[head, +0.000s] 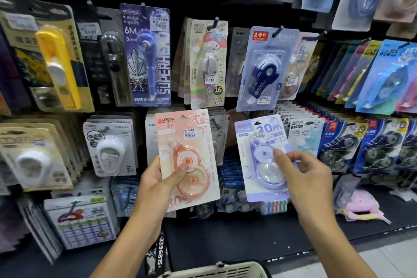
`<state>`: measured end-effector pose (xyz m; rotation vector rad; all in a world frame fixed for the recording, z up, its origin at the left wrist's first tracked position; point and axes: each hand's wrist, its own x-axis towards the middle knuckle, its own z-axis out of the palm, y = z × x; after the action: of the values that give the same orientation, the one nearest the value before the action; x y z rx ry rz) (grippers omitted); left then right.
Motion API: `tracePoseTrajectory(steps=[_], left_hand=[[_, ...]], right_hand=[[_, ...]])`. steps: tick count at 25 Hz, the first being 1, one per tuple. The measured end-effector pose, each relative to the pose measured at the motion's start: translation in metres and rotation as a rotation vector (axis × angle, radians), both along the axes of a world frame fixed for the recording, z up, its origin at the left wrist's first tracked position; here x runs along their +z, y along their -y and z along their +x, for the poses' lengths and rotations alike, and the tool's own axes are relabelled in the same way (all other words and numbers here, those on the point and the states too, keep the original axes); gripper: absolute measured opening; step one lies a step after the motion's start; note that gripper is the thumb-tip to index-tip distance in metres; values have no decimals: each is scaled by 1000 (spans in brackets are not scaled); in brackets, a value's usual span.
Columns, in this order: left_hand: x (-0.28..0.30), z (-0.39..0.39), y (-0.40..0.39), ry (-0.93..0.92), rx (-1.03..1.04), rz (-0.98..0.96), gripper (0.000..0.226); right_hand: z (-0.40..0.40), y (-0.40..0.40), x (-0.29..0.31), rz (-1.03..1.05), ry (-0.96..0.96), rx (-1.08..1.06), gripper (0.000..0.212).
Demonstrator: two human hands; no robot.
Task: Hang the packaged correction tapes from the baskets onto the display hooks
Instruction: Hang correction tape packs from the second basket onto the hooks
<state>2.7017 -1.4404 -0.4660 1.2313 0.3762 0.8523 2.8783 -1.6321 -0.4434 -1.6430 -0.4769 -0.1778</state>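
My left hand (158,178) grips a pink packaged correction tape (191,142) by its lower left, thumb across the blister. My right hand (302,176) pinches a purple packaged correction tape (259,142) at its right side, thumb on the front. Both packs are held upright in front of the display wall, side by side and apart. A black display hook (215,123) pokes out between them, behind the pink pack's top right. The rim of a cream basket (216,269) shows at the bottom edge below my arms.
The wall is crowded with hung packs: a purple superhero pack (146,56), a My Melody pack (208,63), a navy tape pack (262,70), rows of blue packs (365,142) at right. A pink item (358,204) lies on the dark shelf ledge. Pale floor shows at bottom right.
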Motion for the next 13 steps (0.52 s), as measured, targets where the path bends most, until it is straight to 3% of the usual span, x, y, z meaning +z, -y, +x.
tracePoseTrajectory(steps=[4,7,10,13], left_hand=[[1,0,0,5,11,-1,28],[3,-1,1,5,0,-22,28],[3,-4,0,4,3,-25,29],[3,-4,0,14,3,-40,28]], right_hand=[[-2,8,-12,-44,14,-56,16],[-3,5,-20,109,-113,-39,7],[-1,1,-19,276,-231,-78,18],[2,-11,-12,271,-228,-103,28]])
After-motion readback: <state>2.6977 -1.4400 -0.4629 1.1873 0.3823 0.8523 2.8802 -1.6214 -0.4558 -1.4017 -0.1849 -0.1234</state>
